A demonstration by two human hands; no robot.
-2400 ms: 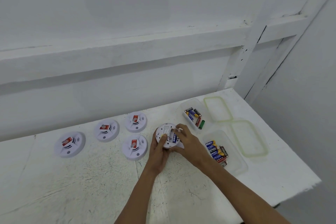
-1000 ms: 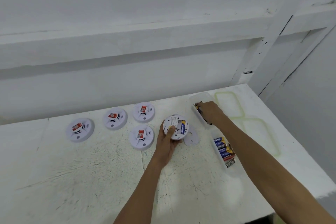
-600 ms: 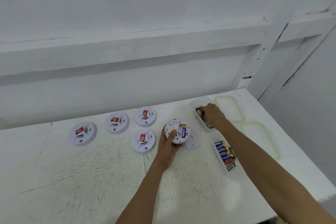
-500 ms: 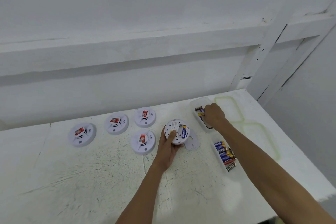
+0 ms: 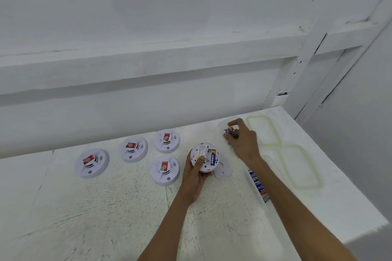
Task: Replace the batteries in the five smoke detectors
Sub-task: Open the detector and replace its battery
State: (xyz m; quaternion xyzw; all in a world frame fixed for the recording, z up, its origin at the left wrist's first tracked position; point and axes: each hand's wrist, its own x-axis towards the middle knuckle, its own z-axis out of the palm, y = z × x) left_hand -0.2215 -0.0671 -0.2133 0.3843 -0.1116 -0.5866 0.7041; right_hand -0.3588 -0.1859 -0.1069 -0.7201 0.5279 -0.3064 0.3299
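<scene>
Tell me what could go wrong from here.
1. Both the far tub and the near tub hold similar batteries, so the right hand, pinching a battery, might mix used with fresh.
2. The left hand alone grips the open detector; pressing a cell in could tip it.
3. The loose cover lies beside it, where the right forearm could knock it.

My left hand [image 5: 196, 172], just below centre frame, curls round the smoke detector [image 5: 203, 149], thumb on its face, forearm reaching down to the bottom edge. My right hand [image 5: 241, 142], up and right of it, pinches a battery [image 5: 230, 129] in its fingertips, arm stretched from the lower right corner.
</scene>
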